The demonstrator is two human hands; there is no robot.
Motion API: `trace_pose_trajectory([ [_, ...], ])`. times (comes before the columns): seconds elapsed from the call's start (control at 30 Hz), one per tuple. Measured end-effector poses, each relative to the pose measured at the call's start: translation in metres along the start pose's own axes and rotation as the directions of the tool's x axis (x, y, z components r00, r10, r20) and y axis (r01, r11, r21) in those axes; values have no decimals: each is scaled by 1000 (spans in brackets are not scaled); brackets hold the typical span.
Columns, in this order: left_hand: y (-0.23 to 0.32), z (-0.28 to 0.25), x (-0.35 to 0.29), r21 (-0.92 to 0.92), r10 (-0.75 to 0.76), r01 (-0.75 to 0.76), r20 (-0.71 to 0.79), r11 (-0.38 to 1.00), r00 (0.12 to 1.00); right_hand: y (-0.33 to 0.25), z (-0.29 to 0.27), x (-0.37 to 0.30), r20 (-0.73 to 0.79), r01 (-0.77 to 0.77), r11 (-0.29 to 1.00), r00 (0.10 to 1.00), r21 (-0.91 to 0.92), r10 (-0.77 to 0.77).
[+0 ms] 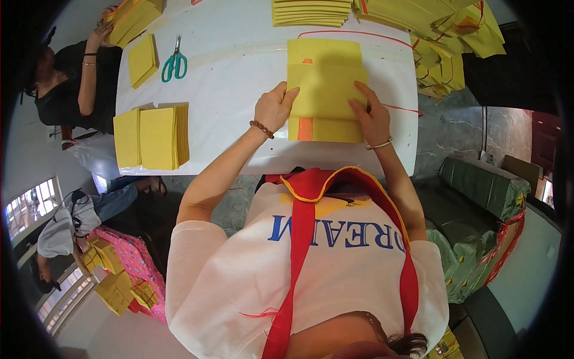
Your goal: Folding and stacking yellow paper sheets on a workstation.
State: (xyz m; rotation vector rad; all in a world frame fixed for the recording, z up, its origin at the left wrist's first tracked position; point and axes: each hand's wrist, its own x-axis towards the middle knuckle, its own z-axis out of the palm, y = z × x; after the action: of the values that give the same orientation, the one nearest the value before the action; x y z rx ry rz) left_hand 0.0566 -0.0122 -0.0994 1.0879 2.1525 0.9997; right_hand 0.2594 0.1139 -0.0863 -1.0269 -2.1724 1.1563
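Observation:
In front of me on the white table lies a bundle of yellow paper sheets (326, 93), with an orange patch near its lower left corner and a smaller one higher up. Its left edge is pinched by my left hand (276, 109), thumb on top. On the opposite edge my right hand (372, 116) closes around the side, thumb also over the paper. How many sheets lie underneath cannot be seen. A red string (359, 34) curves behind the bundle, and a red end (402, 110) sticks out past my right hand.
Green-handled scissors (174, 66) and stacks of yellow paper (158, 137) stand on the left of the white table (233, 78). More yellow stacks (311, 12) sit at the far edge, and tied yellow bundles (439, 66) at the right. A co-worker (81, 84) handles yellow paper at far left.

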Motion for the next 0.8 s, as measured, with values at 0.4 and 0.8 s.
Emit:
trace_pose_trajectory([
  [0.4,-2,0,11,-64,-127,130,36,990,991,8,13,10,-78,-87,996,993,4,87],
  [0.8,47,14,7,371,585,-538,-20,757,811,12,18,11,-108,-53,999,993,14,54],
])
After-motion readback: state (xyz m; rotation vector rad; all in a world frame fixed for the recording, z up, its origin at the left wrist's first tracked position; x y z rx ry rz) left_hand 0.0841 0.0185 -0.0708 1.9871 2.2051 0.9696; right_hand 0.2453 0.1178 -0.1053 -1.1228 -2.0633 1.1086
